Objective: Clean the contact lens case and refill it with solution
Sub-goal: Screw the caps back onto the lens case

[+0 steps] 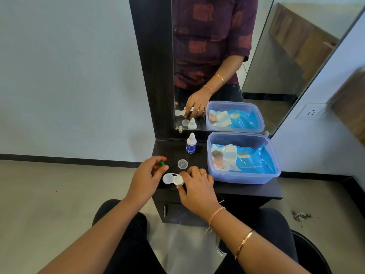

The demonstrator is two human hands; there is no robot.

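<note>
A white contact lens case [171, 178] lies near the front edge of the dark dresser top [245, 189]. My right hand [195, 186] holds the case's right end, fingers curled over it. My left hand [149, 175] hovers just left of the case and pinches a small green piece [163, 163] between thumb and fingers. A clear round cap [182, 164] lies on the top behind the case. The solution bottle [191, 143], white with a blue label, stands upright farther back, its cap on.
A clear plastic tub [244, 177] holding a blue pack of wet wipes [248, 161] fills the right side of the dresser. A mirror [217, 56] rises directly behind. My knees are under the front edge; a black chair rim shows at lower right.
</note>
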